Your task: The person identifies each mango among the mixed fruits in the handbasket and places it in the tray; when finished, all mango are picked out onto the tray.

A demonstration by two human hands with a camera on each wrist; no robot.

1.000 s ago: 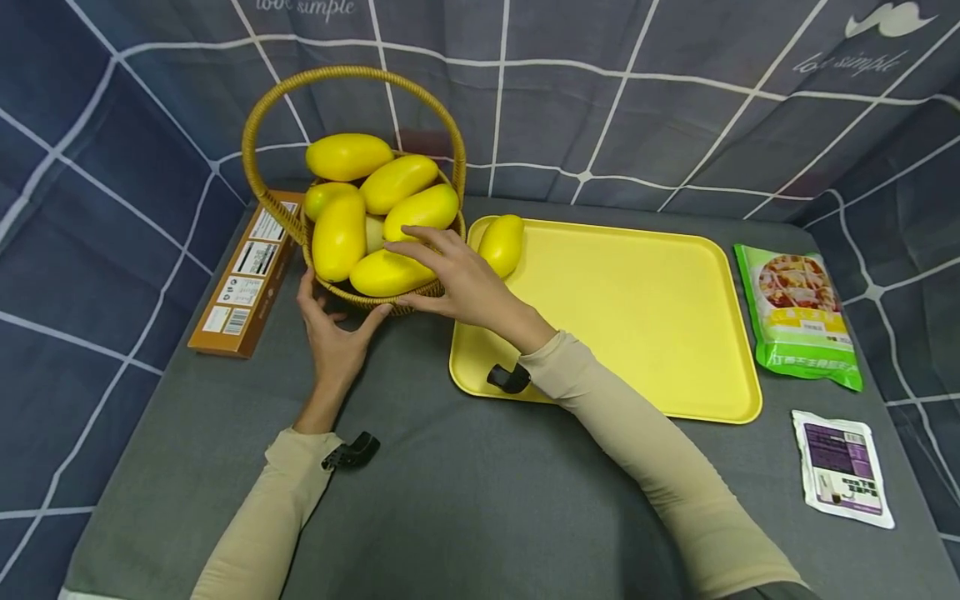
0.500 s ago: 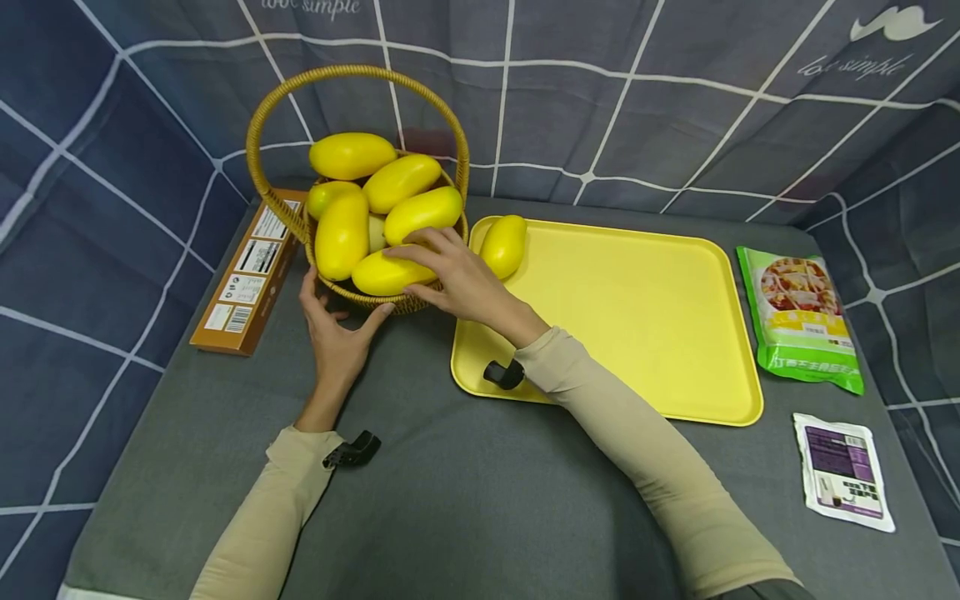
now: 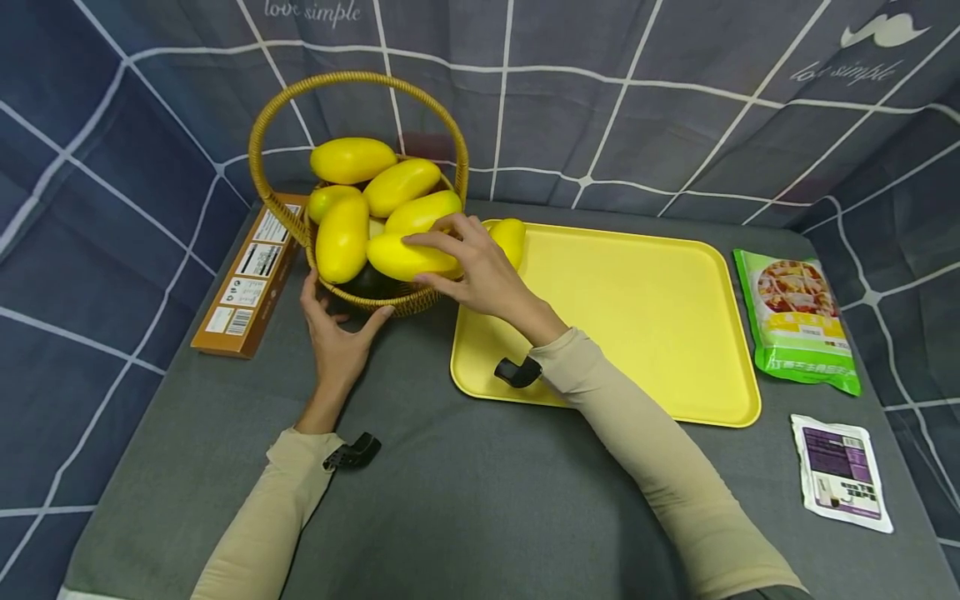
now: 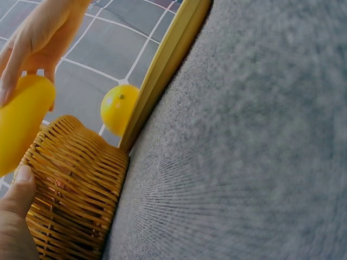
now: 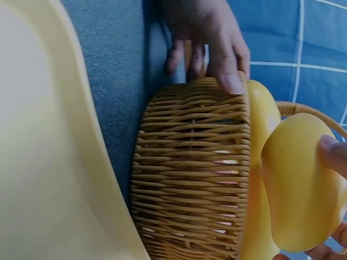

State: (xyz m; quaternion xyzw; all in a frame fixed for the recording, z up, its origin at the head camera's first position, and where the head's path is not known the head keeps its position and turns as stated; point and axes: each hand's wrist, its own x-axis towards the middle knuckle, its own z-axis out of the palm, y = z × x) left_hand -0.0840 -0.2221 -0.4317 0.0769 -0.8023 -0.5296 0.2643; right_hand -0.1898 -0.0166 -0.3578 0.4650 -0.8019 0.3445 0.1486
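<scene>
In the head view, a woven basket (image 3: 408, 305) with a tall arched handle (image 3: 352, 77) holds several yellow mangoes (image 3: 342, 240). My left hand (image 3: 336, 343) grips its near left side, the thumb on the rim in the right wrist view. Just above the rim, my right hand (image 3: 487, 271) pinches one mango (image 3: 397, 257) between thumb and fingers. The wrist views show this held mango (image 5: 303, 184) raised clear of the basket wall. Another mango (image 3: 512, 237) lies at the far left corner of the yellow tray (image 3: 615, 325), partly behind my right hand.
A brown box (image 3: 247, 283) with labels lies left of the basket. Right of the tray are a green food bag (image 3: 798, 321) and, nearer, a white and purple pouch (image 3: 842, 473). A grid-patterned cloth (image 3: 555, 117) hangs behind the table.
My right hand has taken hold of the front mango and lifted it up and to the right, baring a dark gap in the basket. My left hand stays on the basket.
</scene>
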